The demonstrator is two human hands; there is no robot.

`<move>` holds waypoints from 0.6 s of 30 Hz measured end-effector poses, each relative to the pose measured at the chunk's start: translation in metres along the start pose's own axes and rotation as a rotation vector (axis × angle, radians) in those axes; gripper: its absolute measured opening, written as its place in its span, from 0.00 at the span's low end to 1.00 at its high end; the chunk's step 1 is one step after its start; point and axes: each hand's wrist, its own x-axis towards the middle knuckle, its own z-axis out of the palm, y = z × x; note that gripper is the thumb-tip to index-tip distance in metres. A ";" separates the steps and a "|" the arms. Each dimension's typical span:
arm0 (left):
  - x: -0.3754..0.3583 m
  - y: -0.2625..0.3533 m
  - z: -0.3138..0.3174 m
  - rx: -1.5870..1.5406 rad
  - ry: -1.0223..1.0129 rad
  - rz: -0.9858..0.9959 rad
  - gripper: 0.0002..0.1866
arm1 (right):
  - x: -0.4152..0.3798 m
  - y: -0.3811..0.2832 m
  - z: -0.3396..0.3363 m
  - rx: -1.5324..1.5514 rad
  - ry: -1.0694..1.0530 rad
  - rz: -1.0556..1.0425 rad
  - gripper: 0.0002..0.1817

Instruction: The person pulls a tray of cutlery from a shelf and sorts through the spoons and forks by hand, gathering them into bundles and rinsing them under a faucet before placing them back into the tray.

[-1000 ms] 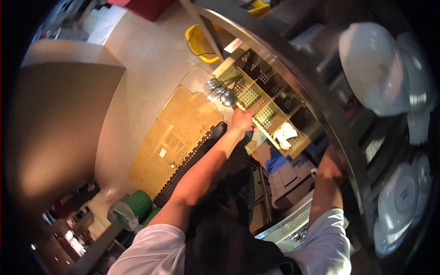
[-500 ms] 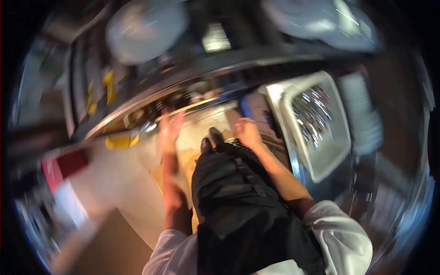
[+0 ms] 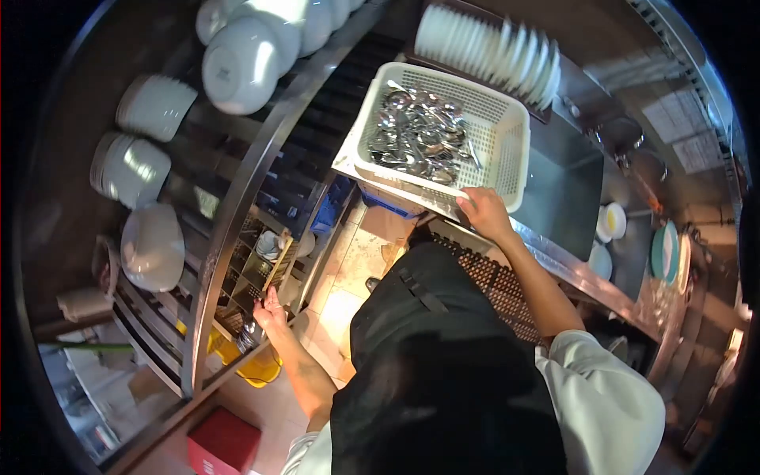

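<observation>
A white perforated plastic basket point(image 3: 500, 131) full of loose metal cutlery point(image 3: 423, 136), mostly spoons, sits on the steel counter edge. My right hand point(image 3: 486, 214) is closed on the basket's near rim, thumb and fingers at the edge. Lower down on the left, my left hand point(image 3: 271, 312) is closed at the near end of a divided cutlery tray point(image 3: 257, 271), its fingers on the tray's edge. Inside the tray's compartments are a white cloth-like item point(image 3: 270, 245) and some cutlery point(image 3: 246, 336); its far part lies under the rack.
A slatted metal rack point(image 3: 273, 134) on the left carries white bowls point(image 3: 240, 67). White plates point(image 3: 491, 47) stand in a row behind the basket. To the right is a steel sink point(image 3: 558, 190). A yellow container point(image 3: 257, 366) and a red box point(image 3: 224, 440) sit low at left.
My view has turned right and sharpened. My right hand has gone from hanging free to the basket's rim. My left hand stays at the divided tray, its fingers now closed on the edge.
</observation>
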 end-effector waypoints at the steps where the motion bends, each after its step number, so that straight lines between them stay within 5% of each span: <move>1: 0.009 0.000 0.002 0.032 -0.015 -0.002 0.24 | -0.010 0.005 0.004 0.020 0.152 -0.137 0.11; 2: 0.017 -0.001 0.002 0.011 -0.097 0.048 0.23 | -0.015 0.009 0.007 0.035 0.306 -0.277 0.12; 6: 0.073 0.011 -0.036 0.093 -0.246 -0.105 0.23 | 0.007 0.023 -0.001 -0.043 0.033 -0.208 0.14; 7: 0.027 -0.002 0.003 0.188 0.157 -0.041 0.24 | 0.015 0.021 -0.014 -0.012 -0.069 -0.180 0.14; 8: 0.034 0.001 0.005 0.204 0.301 -0.134 0.24 | 0.023 0.019 -0.028 0.017 -0.170 -0.149 0.16; 10: -0.042 -0.046 0.066 0.547 0.204 0.240 0.22 | 0.046 0.009 -0.056 0.031 -0.394 0.010 0.17; 13: -0.134 -0.125 0.170 0.823 -0.230 0.486 0.11 | 0.096 0.027 -0.030 0.154 -0.165 0.065 0.17; 15: -0.184 -0.186 0.230 1.017 -0.537 0.569 0.12 | 0.141 0.014 -0.008 0.406 0.103 -0.122 0.16; 17: -0.204 -0.241 0.262 1.284 -0.717 0.681 0.12 | 0.195 -0.018 -0.004 0.350 0.185 -0.202 0.16; 18: -0.230 -0.258 0.282 1.465 -0.846 0.886 0.09 | 0.219 -0.034 -0.003 0.342 0.252 -0.254 0.20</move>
